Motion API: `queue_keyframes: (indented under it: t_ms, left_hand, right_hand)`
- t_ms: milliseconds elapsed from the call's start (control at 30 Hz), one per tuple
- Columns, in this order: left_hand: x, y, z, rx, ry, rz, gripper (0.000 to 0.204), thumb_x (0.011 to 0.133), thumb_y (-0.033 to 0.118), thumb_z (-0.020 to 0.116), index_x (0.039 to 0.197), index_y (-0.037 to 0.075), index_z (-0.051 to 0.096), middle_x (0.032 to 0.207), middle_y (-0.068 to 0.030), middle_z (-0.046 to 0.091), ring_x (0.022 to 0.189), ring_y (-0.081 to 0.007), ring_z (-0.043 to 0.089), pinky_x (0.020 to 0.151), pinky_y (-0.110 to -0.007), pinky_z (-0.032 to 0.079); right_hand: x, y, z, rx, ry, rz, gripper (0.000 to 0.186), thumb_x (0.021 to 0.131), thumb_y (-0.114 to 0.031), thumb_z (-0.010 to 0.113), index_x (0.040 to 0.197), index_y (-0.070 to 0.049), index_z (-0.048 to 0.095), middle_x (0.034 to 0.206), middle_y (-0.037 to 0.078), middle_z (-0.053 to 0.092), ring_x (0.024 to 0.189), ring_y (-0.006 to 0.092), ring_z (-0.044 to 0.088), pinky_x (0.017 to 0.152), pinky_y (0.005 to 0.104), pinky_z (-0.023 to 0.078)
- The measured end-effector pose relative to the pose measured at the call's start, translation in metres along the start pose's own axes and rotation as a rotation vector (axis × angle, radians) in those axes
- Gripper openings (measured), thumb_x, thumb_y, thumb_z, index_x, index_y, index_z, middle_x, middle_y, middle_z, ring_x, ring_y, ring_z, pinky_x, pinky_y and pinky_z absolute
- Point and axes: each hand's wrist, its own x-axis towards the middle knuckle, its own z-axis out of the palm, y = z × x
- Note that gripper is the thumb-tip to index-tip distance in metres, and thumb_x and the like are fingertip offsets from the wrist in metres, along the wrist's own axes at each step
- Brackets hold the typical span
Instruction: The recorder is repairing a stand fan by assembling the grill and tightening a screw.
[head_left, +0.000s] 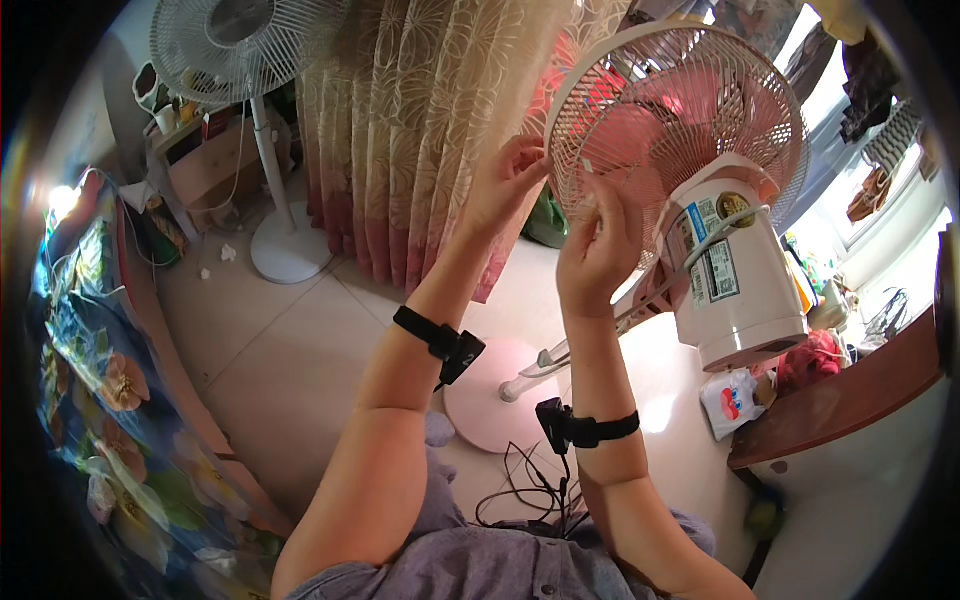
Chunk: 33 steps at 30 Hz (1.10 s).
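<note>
A pink-and-white pedestal fan (pixel 735 290) stands in front of me, its round wire guard (pixel 690 42) turned away so that the motor housing faces me. Pink blades show through the wires. My left hand (pixel 507 182) is at the left edge of the guard, fingers curled and the thumb against the rim. Close beside it, my right hand (pixel 603 240) is closed in front of the wires, fingertips together by a small whitish piece (pixel 587 167). Whether that piece is held or belongs to the guard I cannot tell. The fan's round pink base (pixel 480 415) rests on the floor.
A second white fan (pixel 285 238) stands at the far left by a patterned curtain (pixel 400 170). A flowered bed cover (pixel 120 400) lies along the left. Black cables (pixel 520 490) are near my lap. A brown-topped table (pixel 840 390) juts in at right, next to bags (pixel 732 400).
</note>
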Motion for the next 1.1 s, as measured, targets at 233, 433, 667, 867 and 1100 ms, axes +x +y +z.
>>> queue_keyframes:
  t_ms: [233, 433, 667, 867, 1100]
  left_hand:
    - [0.002, -0.009, 0.0, -0.099, -0.006, 0.019, 0.031, 0.089, 0.016, 0.067, 0.114, 0.002, 0.056, 0.095, -0.0065, 0.064, 0.09, -0.0113, 0.058, 0.082, -0.026, 0.045]
    - [-0.001, -0.002, 0.001, -0.125, 0.027, -0.042, 0.031, 0.089, 0.016, 0.065, 0.115, 0.002, 0.056, 0.095, -0.0053, 0.063, 0.091, -0.0108, 0.057, 0.082, -0.026, 0.045]
    - [-0.003, 0.005, 0.0, -0.048, 0.006, -0.027, 0.033, 0.089, 0.02, 0.065, 0.116, 0.003, 0.057, 0.096, -0.0045, 0.063, 0.091, -0.01, 0.056, 0.081, -0.025, 0.045]
    - [-0.005, 0.002, 0.0, -0.06, 0.021, -0.04, 0.032, 0.089, 0.019, 0.065, 0.116, 0.004, 0.057, 0.097, -0.0049, 0.063, 0.09, -0.0102, 0.057, 0.081, -0.024, 0.045]
    - [-0.004, -0.007, -0.002, -0.089, 0.071, -0.048, 0.032, 0.089, 0.019, 0.065, 0.116, 0.003, 0.057, 0.096, -0.0056, 0.063, 0.09, -0.0107, 0.058, 0.078, -0.025, 0.047]
  right_hand:
    - [0.001, 0.007, -0.012, -0.101, 0.043, 0.099, 0.016, 0.09, 0.001, 0.051, 0.102, 0.002, 0.062, 0.091, 0.015, 0.063, 0.084, 0.0294, 0.06, 0.071, 0.037, 0.049]
    - [0.01, -0.004, 0.003, -0.013, -0.025, -0.052, 0.016, 0.091, -0.002, 0.052, 0.103, 0.001, 0.062, 0.092, 0.014, 0.063, 0.084, 0.0314, 0.06, 0.072, 0.0391, 0.048]
    - [0.032, 0.003, 0.001, -0.088, 0.041, -0.122, 0.015, 0.09, -0.004, 0.053, 0.101, 0.001, 0.062, 0.09, 0.016, 0.062, 0.083, 0.0333, 0.059, 0.072, 0.0413, 0.047]
    - [0.033, -0.005, -0.014, -0.094, 0.032, -0.052, 0.013, 0.09, -0.003, 0.053, 0.098, 0.0, 0.063, 0.088, 0.016, 0.062, 0.083, 0.0339, 0.059, 0.072, 0.0416, 0.047]
    - [0.042, -0.002, -0.007, -0.198, 0.054, -0.106, 0.015, 0.089, -0.002, 0.053, 0.098, 0.001, 0.065, 0.089, 0.016, 0.064, 0.079, 0.0325, 0.06, 0.068, 0.0412, 0.048]
